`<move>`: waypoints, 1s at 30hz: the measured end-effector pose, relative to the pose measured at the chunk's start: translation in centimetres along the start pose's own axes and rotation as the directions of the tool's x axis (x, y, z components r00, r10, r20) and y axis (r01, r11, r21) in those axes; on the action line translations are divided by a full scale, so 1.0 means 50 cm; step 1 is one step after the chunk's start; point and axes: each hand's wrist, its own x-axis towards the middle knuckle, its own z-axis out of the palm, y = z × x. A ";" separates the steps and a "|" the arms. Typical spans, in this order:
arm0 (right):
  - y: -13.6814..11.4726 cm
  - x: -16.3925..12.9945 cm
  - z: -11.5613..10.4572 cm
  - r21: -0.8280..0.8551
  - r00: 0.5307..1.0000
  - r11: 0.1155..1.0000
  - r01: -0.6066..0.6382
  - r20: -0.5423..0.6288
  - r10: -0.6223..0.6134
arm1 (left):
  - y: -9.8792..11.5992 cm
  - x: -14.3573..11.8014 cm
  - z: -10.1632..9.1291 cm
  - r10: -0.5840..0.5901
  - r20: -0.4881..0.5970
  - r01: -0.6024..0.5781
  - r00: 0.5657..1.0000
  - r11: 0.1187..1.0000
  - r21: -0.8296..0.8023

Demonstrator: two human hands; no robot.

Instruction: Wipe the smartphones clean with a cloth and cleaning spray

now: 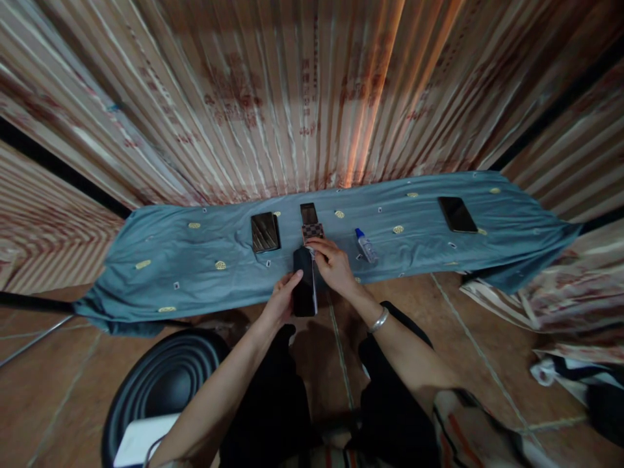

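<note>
My left hand (283, 296) is closed round the lower left side of a black phone (305, 289), its thumb lying on the dark face. The phone is held over the near edge of the cloth-covered table. At the phone's upper right edge, the fingers of my right hand (334, 265) are pinched on a small pale piece (311, 251), too small to name. Just beyond the fingertips lies a checkered item (312, 231), with a small dark rectangular item (309, 213) behind it. A clear bottle with a blue cap (366, 246) lies to the right of my right hand.
A dark, shiny flat case or device (265, 232) lies left of centre on the blue-green cloth (234, 286). Another black phone (457, 214) is at the right. A black round tub (121, 390) stands on the floor at lower left; a striped curtain (273, 97) hangs behind the table.
</note>
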 end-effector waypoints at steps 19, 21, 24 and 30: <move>0.024 -0.012 0.056 0.181 0.990 0.973 -0.140 0.060 0.131 | -0.034 -0.011 -0.061 0.084 -0.042 -0.091 0.996 0.966 -0.243; 0.025 -0.014 0.054 0.165 0.990 0.977 -0.132 0.069 0.122 | -0.031 -0.012 -0.062 0.066 -0.052 -0.076 0.996 0.966 -0.246; 0.026 -0.019 0.056 0.160 0.991 0.980 -0.117 0.086 0.104 | -0.027 -0.013 -0.066 0.029 -0.091 -0.051 0.995 0.964 -0.260; 0.019 -0.044 0.078 0.169 0.982 0.981 -0.093 0.179 0.062 | -0.020 -0.004 -0.081 0.076 -0.167 -0.121 0.983 0.952 -0.281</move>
